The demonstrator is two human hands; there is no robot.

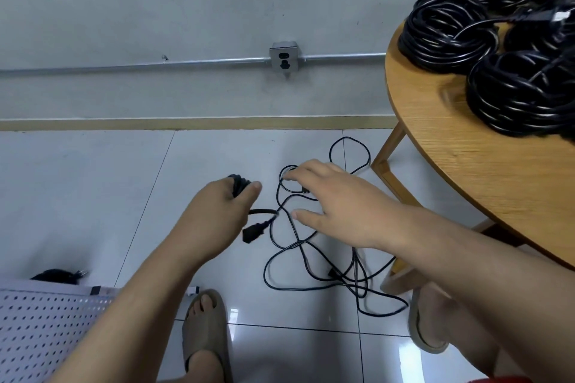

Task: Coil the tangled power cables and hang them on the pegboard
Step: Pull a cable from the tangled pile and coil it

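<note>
A black power cable lies in loose tangled loops on the grey floor tiles. My left hand grips a small bundle of coiled turns of it, and a black connector hangs just below that hand. My right hand hovers over the far loops with fingers spread and nearly straight, fingertips at a small loop; whether it touches the cable I cannot tell. A white pegboard lies at the lower left, with a black cable end beyond its top edge.
A round wooden table at the right carries several coiled black cables. Its leg stands close to the floor loops. A wall outlet sits on a metal conduit. My sandalled feet flank the cable.
</note>
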